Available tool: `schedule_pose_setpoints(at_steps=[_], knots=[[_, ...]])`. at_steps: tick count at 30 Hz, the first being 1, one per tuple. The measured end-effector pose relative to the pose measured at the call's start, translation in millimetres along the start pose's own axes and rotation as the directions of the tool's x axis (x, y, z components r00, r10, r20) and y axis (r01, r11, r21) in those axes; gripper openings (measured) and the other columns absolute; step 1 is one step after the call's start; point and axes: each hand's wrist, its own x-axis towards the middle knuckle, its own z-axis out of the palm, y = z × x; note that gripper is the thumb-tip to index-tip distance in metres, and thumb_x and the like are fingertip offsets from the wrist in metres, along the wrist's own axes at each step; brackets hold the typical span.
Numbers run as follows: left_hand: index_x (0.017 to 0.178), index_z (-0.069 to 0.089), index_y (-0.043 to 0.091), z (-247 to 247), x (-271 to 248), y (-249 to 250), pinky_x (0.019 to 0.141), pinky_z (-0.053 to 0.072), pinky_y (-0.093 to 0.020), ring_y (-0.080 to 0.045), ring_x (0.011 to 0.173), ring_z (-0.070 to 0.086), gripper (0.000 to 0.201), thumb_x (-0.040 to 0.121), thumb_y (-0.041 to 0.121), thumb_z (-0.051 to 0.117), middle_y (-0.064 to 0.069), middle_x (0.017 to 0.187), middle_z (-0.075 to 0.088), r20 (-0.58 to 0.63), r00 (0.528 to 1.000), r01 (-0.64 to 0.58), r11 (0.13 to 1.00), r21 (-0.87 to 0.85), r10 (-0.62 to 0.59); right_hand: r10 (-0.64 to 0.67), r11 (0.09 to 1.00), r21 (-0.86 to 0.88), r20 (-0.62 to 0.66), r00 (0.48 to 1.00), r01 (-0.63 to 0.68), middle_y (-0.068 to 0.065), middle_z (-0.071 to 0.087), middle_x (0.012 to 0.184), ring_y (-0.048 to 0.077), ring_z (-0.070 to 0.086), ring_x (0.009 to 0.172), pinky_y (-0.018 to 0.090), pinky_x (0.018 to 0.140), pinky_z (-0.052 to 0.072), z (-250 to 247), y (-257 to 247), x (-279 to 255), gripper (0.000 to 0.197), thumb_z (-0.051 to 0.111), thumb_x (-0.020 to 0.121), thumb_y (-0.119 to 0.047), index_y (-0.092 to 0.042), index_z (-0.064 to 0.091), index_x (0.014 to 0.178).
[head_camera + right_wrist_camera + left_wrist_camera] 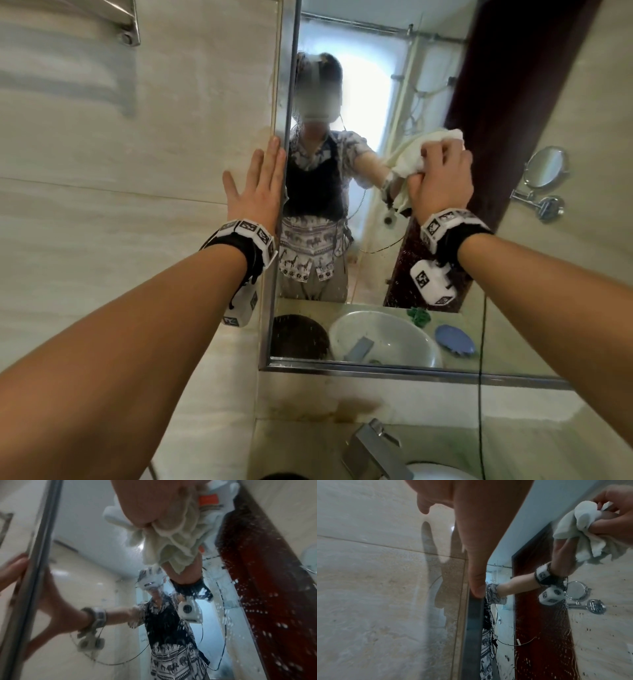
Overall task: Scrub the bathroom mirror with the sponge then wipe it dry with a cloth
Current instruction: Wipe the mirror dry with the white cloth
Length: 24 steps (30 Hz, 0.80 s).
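Soft daylight glowing from a bright window reflected in the mirror (373, 192), blown-out glare there, faint left hand (476, 536) shadow on the glossy wall tiles (382, 601), wide-angle bending at edges, motion blur and smeared droplets in right wrist view, near fingers unfocused

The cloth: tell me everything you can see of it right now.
The cloth is a pale, off-white terry towel, soft and crumpled into a loose wad. The right hand grips it with curled fingers and holds it against the upper part of the mirror, beside the reflected dark door. Loose folds hang below the fist. An orange tag shows near it in the right wrist view. Droplets cover the glass below it.
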Motion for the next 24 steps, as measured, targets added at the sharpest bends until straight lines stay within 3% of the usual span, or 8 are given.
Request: schedule_pose_setpoints(at_steps=[2,4,8,10,13,18,21,24], knots=[[0.149,-0.027,0.013,0,-1,1,0.11,0.025,-0.065,-0.025,0.151,-0.008,0.142,0.067,0.027,0.088,-0.003,0.157,-0.033,0.003,1.0,0.008,1.0,-0.004,-0.008,-0.028,1.0,0.007,0.042,0.999,0.028,0.012,0.049,0.12,0.033,0.047,0.105,0.033,0.066,0.043,10,-11,-27,0.037,0.06,0.078,-0.024,-0.015,0.054,0.113],[0.15,-0.027,0.013,0,-1,4,0.11,0.025,-0.065,-0.025,0.151,-0.007,0.139,0.07,0.029,0.086,-0.002,0.157,-0.033,0.001,1.0,0.012,1.0,-0.005,-0.012,-0.177,0.984,0.015,0.147,0.973,0.177,0.011,0.052,0.117,0.032,0.05,0.105,0.031,0.066,0.048,20,-15,-66,0.032,0.065,0.081,-0.026,-0.015,0.056,0.109],[0.15,-0.026,0.013,-1,-3,6,0.109,0.027,-0.065,-0.025,0.151,-0.004,0.14,0.069,0.033,0.086,-0.003,0.158,-0.032,-0.001,1.0,0.03,1.0,0.011,-0.03,-0.388,0.918,0.105,0.445,0.807,0.383,0.004,0.054,0.113,0.03,0.052,0.105,0.042,0.064,0.058,33,-9,-126,0.027,0.066,0.083,-0.023,-0.019,0.058,0.107],[0.151,-0.024,0.014,-2,-3,6,0.109,0.027,-0.066,-0.025,0.151,-0.002,0.135,0.072,0.031,0.084,-0.002,0.158,-0.031,0.003,0.999,0.037,0.999,-0.006,-0.037,-0.357,0.931,0.14,0.549,0.756,0.338,0.0,0.054,0.111,0.027,0.051,0.106,0.038,0.069,0.055,25,-11,-128,0.023,0.064,0.084,-0.019,-0.022,0.059,0.106],[0.153,-0.018,0.016,-11,-5,9,0.108,0.026,-0.068,-0.027,0.151,0.005,0.11,0.088,0.025,0.07,-0.001,0.16,-0.028,-0.01,0.999,0.036,0.994,-0.102,-0.038,-0.285,0.959,0.185,0.643,0.711,0.216,-0.004,0.053,0.11,0.023,0.051,0.106,0.031,0.078,0.045,8,-17,-127,0.022,0.061,0.084,-0.018,-0.025,0.061,0.105],[0.154,0.011,0.018,-28,-40,31,0.108,0.025,-0.066,-0.032,0.149,0.005,0.104,0.077,0.028,0.08,-0.004,0.163,-0.012,0.127,0.991,-0.022,0.982,-0.189,0.047,-0.146,0.956,0.287,0.646,0.749,-0.062,0.001,0.059,0.107,0.027,0.053,0.1,0.036,0.081,0.046,-25,-17,-161,0.024,0.058,0.08,-0.007,-0.02,0.065,0.099],[0.146,0.03,0.021,-30,-71,55,0.108,0.031,-0.059,-0.031,0.145,0.015,0.087,0.076,0.036,0.079,-0.006,0.16,0.011,0.148,0.977,-0.116,0.963,-0.244,0.155,-0.13,0.944,0.312,0.644,0.754,-0.104,0.001,0.058,0.101,0.026,0.053,0.095,0.039,0.078,0.047,-45,-9,-181,0.023,0.056,0.079,-0.007,-0.021,0.063,0.096],[0.145,0.034,0.022,-34,-93,82,0.11,0.034,-0.054,-0.028,0.144,0.02,0.077,0.081,0.036,0.074,-0.004,0.156,0.024,0.221,0.941,-0.187,0.939,-0.29,0.255,-0.113,0.949,0.295,0.652,0.75,-0.112,0.0,0.056,0.097,0.024,0.051,0.093,0.04,0.076,0.047,-65,7,-192,0.022,0.056,0.079,-0.008,-0.022,0.062,0.095]])
